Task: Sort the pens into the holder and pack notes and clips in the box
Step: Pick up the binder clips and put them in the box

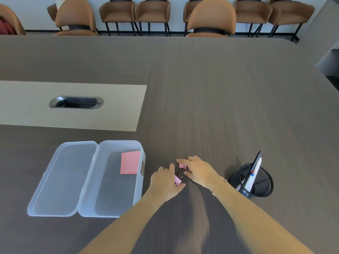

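A clear plastic box (111, 208) lies open on the dark table, its lid (62, 178) folded out to the left. A pink pad of notes (129, 162) rests inside at the box's far right corner. To the right of the box, my left hand (165, 184) pinches a pink binder clip (177, 180) at the table surface. Just beyond it, my right hand (199, 171) grips a second pink binder clip (181, 166) by its wire handles. A black mesh holder (260, 182) stands at the right with a black pen (255, 161) and a white pen (254, 175) in it.
A beige inset panel with a metal cable port (76, 103) runs across the table's left middle. Brown chairs (211, 19) line the far edge. The table's rounded corner lies at the upper right.
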`<state>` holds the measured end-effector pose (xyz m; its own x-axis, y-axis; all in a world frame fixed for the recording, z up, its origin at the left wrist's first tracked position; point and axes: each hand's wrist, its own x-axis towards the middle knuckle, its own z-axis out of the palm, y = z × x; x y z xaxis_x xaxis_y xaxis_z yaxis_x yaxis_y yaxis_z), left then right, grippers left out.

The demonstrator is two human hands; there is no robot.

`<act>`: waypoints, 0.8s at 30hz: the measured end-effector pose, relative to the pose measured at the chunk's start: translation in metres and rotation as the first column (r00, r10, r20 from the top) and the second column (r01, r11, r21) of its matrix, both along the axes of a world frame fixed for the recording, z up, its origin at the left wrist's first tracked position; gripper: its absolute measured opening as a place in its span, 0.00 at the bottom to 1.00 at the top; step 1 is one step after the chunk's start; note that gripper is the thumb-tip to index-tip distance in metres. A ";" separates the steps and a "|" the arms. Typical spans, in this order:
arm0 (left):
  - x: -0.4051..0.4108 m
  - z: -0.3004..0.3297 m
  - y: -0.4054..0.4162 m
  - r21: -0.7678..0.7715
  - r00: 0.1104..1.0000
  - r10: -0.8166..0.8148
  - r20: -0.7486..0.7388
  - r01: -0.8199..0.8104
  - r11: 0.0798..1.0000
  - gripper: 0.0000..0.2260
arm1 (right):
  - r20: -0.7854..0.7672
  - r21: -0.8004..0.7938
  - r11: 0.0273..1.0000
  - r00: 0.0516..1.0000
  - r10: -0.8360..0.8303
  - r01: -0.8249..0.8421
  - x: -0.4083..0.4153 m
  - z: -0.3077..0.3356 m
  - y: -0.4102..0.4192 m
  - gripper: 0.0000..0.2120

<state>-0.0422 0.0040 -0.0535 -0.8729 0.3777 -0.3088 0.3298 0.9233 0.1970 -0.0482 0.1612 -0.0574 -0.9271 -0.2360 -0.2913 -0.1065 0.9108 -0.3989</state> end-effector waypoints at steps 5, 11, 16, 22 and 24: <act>0.004 -0.007 0.002 0.002 0.997 0.007 0.077 -0.007 1.000 0.18 | -0.050 0.013 1.000 0.999 -0.008 0.009 0.000 -0.003 -0.001 0.11; -0.004 0.035 -0.003 0.195 0.994 0.056 0.093 -0.074 0.978 0.13 | -0.054 -0.090 0.984 0.986 -0.159 0.154 0.008 0.006 0.004 0.09; -0.033 0.101 -0.069 0.460 0.955 0.270 0.120 -0.294 0.838 0.13 | -0.051 -0.328 0.907 0.954 -0.295 0.263 -0.012 0.057 -0.019 0.08; -0.033 0.088 -0.169 0.286 0.851 0.447 0.276 -0.517 0.807 0.11 | -0.096 -0.446 0.887 0.978 -0.183 0.122 -0.031 0.112 -0.103 0.08; -0.018 0.072 -0.186 0.147 0.862 0.363 0.354 -0.434 0.889 0.13 | -0.094 -0.412 0.910 0.992 -0.088 0.041 -0.030 0.112 -0.131 0.05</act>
<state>-0.0605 -0.1821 0.0185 -0.8359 0.1057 -0.5386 -0.1680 0.8849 0.4343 -0.0781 0.0302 0.0548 -0.9646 -0.2514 -0.0792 -0.1168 0.6769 -0.7268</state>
